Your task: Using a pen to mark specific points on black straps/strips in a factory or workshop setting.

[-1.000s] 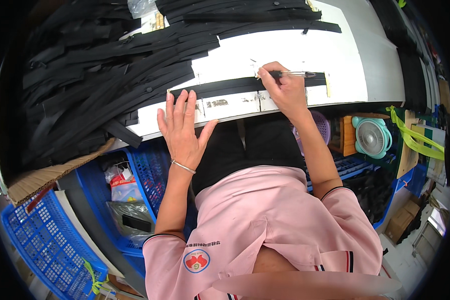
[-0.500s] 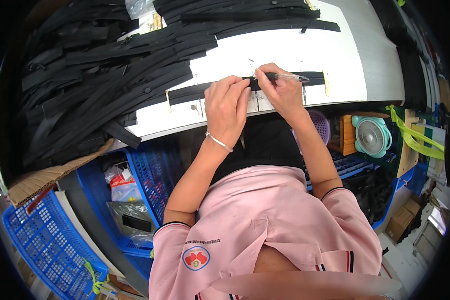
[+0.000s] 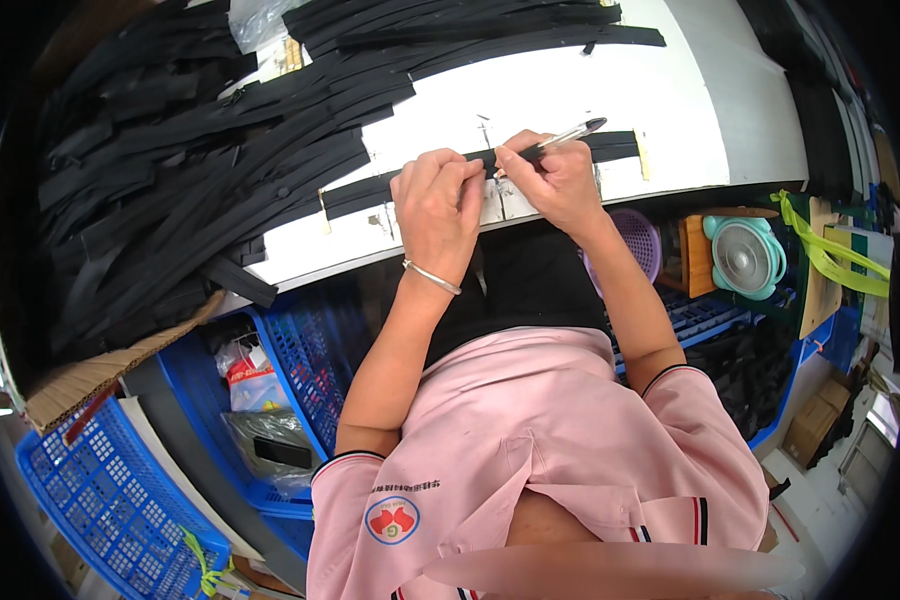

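Note:
A narrow black fabric strip (image 3: 615, 147) lies along the near edge of a white board (image 3: 670, 90), between two short pieces of yellowish tape (image 3: 644, 162). With its fingers curled and pressed together, my left hand (image 3: 435, 215) pinches the strip near its middle. My right hand (image 3: 558, 190) grips a clear-barrelled pen (image 3: 576, 131), its back end pointing up and to the right. The pen's tip is hidden by my fingers, which rest close beside the left fingertips. Dark marks show on the board under both hands.
Many black strips (image 3: 170, 190) are heaped over the left and far side of the table. Blue plastic baskets (image 3: 110, 490) stand below on the left, one holding plastic bags and a dark phone-like object (image 3: 282, 452). A turquoise fan (image 3: 745, 257) and purple basket (image 3: 635, 245) are under the table's right side.
The pen's back end has swung upward and away from the table's near edge. My left fingers have curled in more tightly on the strip. The whole view has shifted slightly.

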A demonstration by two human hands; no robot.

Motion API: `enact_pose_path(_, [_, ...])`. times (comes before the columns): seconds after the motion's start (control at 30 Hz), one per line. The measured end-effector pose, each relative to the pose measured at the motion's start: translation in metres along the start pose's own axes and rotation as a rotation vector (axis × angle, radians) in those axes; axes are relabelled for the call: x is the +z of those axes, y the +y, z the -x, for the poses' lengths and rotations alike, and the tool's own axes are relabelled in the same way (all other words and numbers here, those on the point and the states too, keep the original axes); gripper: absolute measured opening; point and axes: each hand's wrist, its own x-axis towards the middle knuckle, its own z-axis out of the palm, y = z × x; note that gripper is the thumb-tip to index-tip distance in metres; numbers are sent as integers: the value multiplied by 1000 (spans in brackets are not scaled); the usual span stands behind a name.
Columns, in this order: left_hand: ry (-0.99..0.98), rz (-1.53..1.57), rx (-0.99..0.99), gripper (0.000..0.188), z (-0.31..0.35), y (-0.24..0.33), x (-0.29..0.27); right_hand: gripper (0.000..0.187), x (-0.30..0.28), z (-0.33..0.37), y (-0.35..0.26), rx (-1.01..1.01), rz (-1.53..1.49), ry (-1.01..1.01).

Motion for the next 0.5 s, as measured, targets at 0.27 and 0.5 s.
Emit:
enact_pose_path(0.27, [-27, -22, -25, 11, 1, 0, -1, 17, -17, 1, -8, 185, -277, -32])
enact_pose_path(0.5, [-39, -38, -16, 12, 0, 4, -3, 19, -86, 5, 21, 174, -168, 277])
